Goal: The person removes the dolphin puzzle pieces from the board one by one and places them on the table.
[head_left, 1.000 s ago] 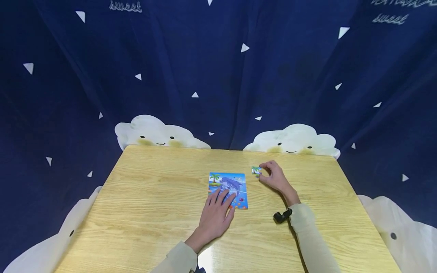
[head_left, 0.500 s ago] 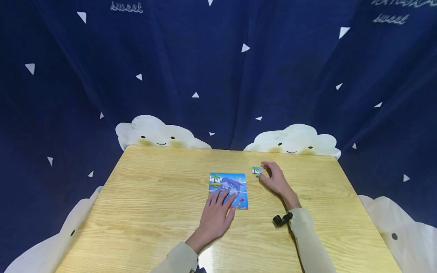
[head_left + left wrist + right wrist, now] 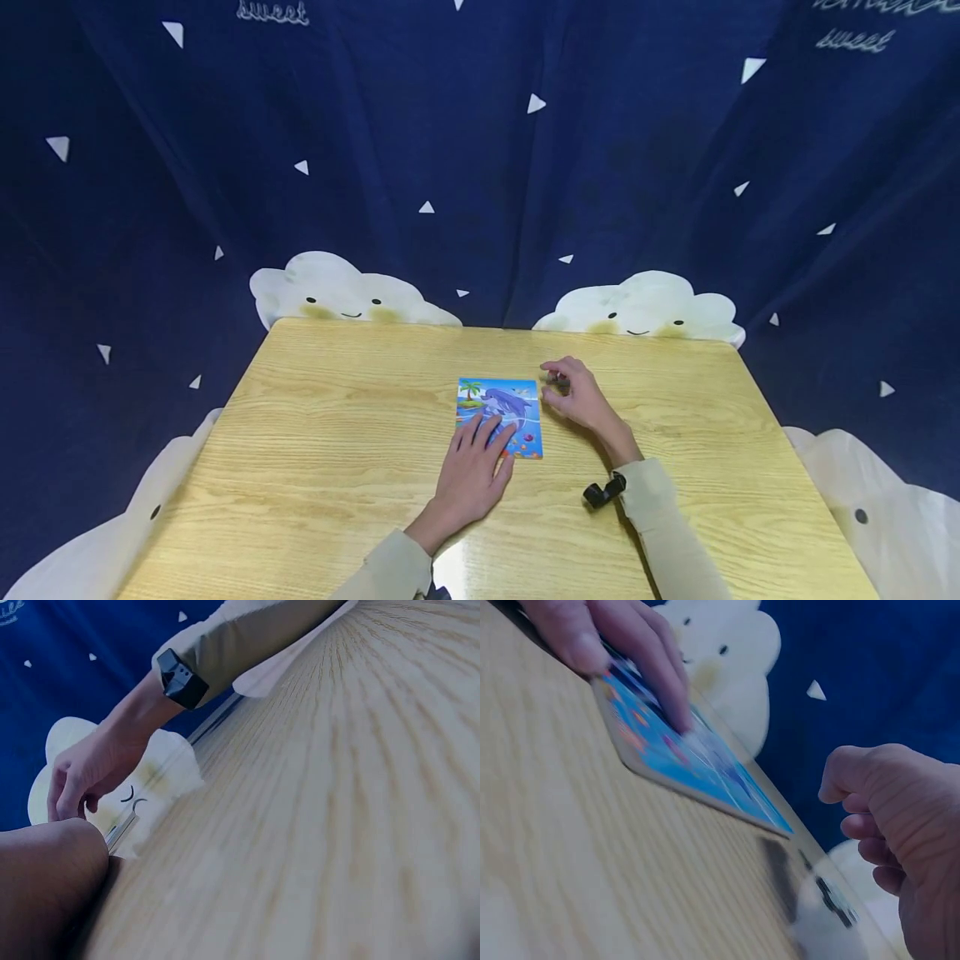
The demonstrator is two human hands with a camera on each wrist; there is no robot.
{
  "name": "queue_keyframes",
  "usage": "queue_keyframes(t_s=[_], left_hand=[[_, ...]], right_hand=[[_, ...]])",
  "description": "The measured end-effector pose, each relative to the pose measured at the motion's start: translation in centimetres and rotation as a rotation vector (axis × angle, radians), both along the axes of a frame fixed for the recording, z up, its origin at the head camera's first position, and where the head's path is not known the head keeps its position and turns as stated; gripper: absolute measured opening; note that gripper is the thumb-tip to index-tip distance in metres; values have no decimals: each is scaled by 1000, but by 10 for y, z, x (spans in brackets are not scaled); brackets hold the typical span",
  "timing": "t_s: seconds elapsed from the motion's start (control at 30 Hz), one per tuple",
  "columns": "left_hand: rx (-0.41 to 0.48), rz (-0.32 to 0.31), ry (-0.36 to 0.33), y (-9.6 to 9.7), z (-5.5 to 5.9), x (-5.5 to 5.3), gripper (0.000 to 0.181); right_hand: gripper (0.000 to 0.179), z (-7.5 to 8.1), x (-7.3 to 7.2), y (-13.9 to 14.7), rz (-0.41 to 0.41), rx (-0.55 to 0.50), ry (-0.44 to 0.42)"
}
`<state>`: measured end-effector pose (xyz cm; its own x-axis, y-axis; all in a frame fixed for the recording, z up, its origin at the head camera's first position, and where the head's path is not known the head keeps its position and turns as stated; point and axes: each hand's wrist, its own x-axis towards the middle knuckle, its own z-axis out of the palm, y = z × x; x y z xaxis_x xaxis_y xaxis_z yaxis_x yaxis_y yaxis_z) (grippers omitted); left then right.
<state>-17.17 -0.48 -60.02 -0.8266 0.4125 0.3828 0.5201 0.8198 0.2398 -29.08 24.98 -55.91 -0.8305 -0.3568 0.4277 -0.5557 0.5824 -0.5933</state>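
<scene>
A flat dolphin picture board (image 3: 527, 417) lies near the middle of the wooden table. My left hand (image 3: 472, 479) rests on its lower part with fingers spread and straight, covering some of the picture. Just past the board's upper right corner is my right hand (image 3: 581, 397), its thumb and index finger apart with a gap between them. Below that hand, a small palm-tree picture piece (image 3: 834, 900) lies on the table; from the head it is mostly hidden. In the right wrist view the right hand's fingers are loosely curled, above and apart from the piece.
The light wooden table (image 3: 322, 433) stretches out on both sides of the board. Behind its far edge hangs a dark blue curtain (image 3: 480, 167) with white triangles and clouds. A black wrist camera (image 3: 603, 490) sits at the right cuff.
My right hand has moved left and slightly down, off the right side of the small palm-tree piece and over it, toward the board's corner. The left hand stays on the board.
</scene>
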Motion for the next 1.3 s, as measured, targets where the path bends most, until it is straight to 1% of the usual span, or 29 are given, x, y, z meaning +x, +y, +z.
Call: queue_keyframes(t_s=[0.17,0.3,0.43,0.57,0.77,0.9,1.1,1.23,1.3], left_hand=[[-8,-3,-19,-1,5,1,50],[-10,-1,-22,-2,8,2,49],[-3,-4,-18,-2,7,1,49],[-7,-11,-11,0,5,0,50],[-29,-6,-24,2,4,0,50],[-31,-8,-19,1,4,1,50],[-25,-7,1,-2,4,1,48],[-17,-6,-10,-2,4,2,48],[-16,0,-17,-1,5,2,48]], right_hand=[[39,0,5,-18,32,27,-51],[38,0,8,-28,70,47,-73],[40,-1,11,-38,92,66,-114],[40,-2,12,-47,94,96,-149],[35,-5,9,-58,64,177,-104],[31,-8,8,-64,33,174,-95],[34,-13,10,-71,-14,193,-108],[20,-16,12,-74,-29,194,-120],[16,-18,12,-75,-27,184,-130]])
